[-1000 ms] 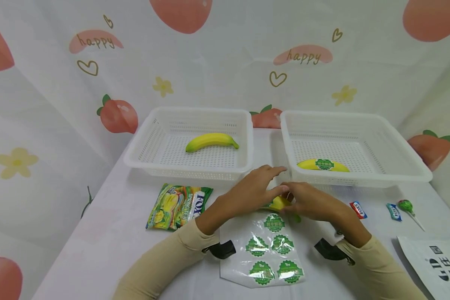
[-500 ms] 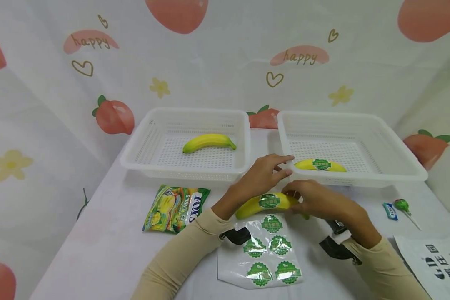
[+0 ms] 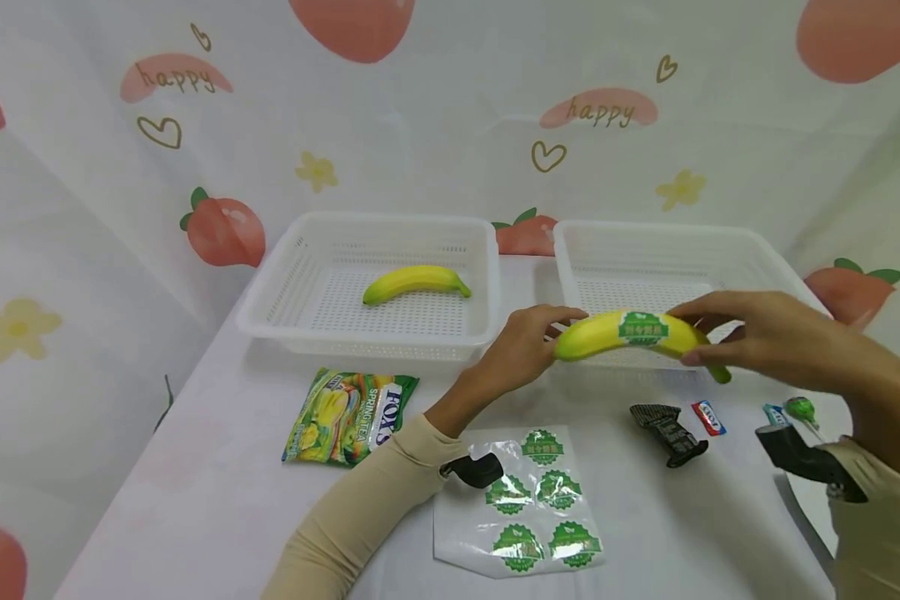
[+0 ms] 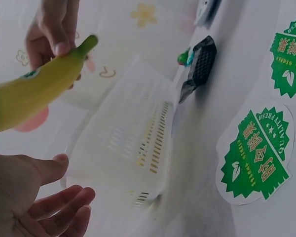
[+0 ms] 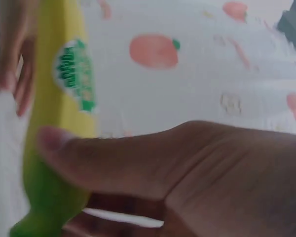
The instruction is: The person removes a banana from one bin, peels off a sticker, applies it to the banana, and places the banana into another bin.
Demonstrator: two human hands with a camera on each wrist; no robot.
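Observation:
My right hand (image 3: 780,337) pinches a yellow banana (image 3: 592,335) near its green stem end, raised in front of the right white basket (image 3: 780,362). A green round sticker (image 3: 643,327) sits on the banana's side. In the right wrist view the thumb presses on the banana (image 5: 61,116), with fingers behind it. My left hand (image 3: 521,346) is close by the banana's other end; in the left wrist view this hand (image 4: 37,195) is relaxed and holds nothing. A sheet of green stickers (image 3: 457,537) lies on the table below.
The left basket (image 3: 375,343) holds another banana (image 3: 416,284). A Fox's candy bag (image 3: 348,417) lies before it. At the right are a black-wrapped packet (image 3: 669,433), a red candy (image 3: 708,418), a blue candy (image 3: 775,415) and a lollipop (image 3: 800,408).
The right hand has lifted the stickered banana off the sticker sheet's far edge, up and to the right. It now covers the banana inside the right basket. The left hand has come off the banana.

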